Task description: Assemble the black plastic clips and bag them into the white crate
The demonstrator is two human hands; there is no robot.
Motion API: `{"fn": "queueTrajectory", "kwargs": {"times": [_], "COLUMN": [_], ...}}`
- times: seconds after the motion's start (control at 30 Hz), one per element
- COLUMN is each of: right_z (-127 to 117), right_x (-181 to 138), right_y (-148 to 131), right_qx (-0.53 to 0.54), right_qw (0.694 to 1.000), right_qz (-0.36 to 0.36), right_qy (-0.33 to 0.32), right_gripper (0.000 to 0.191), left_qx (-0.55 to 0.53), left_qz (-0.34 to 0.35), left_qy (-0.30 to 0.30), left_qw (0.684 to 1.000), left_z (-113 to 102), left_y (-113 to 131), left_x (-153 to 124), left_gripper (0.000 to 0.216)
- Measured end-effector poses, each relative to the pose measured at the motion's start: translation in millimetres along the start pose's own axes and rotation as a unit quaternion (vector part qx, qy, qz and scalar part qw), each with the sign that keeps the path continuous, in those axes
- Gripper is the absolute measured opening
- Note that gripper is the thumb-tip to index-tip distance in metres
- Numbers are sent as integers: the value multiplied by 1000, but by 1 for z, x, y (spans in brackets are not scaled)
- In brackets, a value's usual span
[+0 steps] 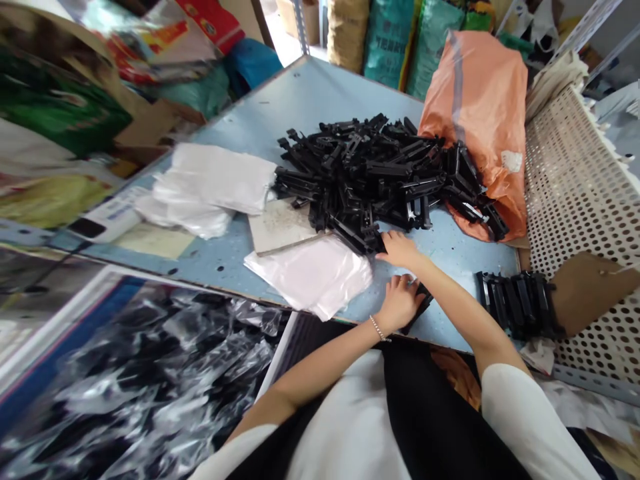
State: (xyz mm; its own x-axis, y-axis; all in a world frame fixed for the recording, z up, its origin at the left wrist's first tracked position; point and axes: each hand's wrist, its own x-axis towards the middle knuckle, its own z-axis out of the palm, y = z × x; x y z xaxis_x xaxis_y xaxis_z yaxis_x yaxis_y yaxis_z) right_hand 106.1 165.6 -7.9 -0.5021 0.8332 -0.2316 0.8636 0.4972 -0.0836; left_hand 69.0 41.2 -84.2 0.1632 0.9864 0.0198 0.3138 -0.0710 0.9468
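Note:
A heap of long, narrow black plastic parts (370,167) covers the middle of the blue table. My right hand (401,251) reaches to the heap's near edge, thumb and fingers closed around the end of a black part there. Close to the table's front edge, my left hand (400,303), with a chain bracelet at its wrist, is closed over a single black plastic part (421,308). Most of that part is hidden under the palm. A stack of clear plastic bags (313,273) lies just left of my hands.
More white bags (215,177) lie at the left beside a flat board (280,227). An orange woven sack (480,100) rests behind the heap. Several black parts (520,303) stand in a row by the perforated panel (590,180). Below left, a bin holds bagged black pieces (165,373).

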Motion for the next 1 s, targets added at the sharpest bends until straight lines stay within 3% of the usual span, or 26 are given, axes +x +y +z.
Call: {"fn": "queueTrajectory", "kwargs": {"times": [0.1, 0.17, 0.23, 0.33, 0.47, 0.57, 0.7, 0.77, 0.87, 1.0], "right_z": [3, -5, -12, -7, 24, 34, 20, 11, 7, 11], "right_x": [11, 1, -20, -67, -129, -152, -146, -135, -118, -112], "right_y": [19, 44, 68, 83, 57, 39, 44, 49, 50, 36], "right_qx": [4, 11, 19, 93, 265, 324, 231, 165, 157, 297], "right_qw": [1000, 1000, 1000, 995, 961, 940, 942, 947, 952, 942], "right_qz": [0, 2, 7, 25, 19, -40, 2, -25, -56, -3], "right_qy": [-5, -5, -8, 22, 79, 102, 243, 273, 259, 156], "right_gripper": [43, 35, 28, 23, 28, 25, 33, 36, 42, 57], "left_qx": [44, 9, -49, -176, -416, -432, -370, -369, -370, -377], "left_qz": [-19, -36, -48, -83, -134, -129, -105, -104, -117, -136], "left_qy": [58, 103, 128, 128, 48, 11, -37, -67, -70, -16], "left_qw": [997, 994, 989, 972, 898, 892, 922, 921, 919, 916], "left_z": [-38, -65, -77, -65, -35, -35, -53, -59, -61, -68], "left_y": [-16, -27, -31, -21, 4, 18, 33, 40, 43, 39], "left_x": [21, 34, 42, 42, 28, 16, 0, -6, -12, -11], "left_gripper": [25, 30, 36, 47, 56, 61, 63, 62, 60, 52]}}
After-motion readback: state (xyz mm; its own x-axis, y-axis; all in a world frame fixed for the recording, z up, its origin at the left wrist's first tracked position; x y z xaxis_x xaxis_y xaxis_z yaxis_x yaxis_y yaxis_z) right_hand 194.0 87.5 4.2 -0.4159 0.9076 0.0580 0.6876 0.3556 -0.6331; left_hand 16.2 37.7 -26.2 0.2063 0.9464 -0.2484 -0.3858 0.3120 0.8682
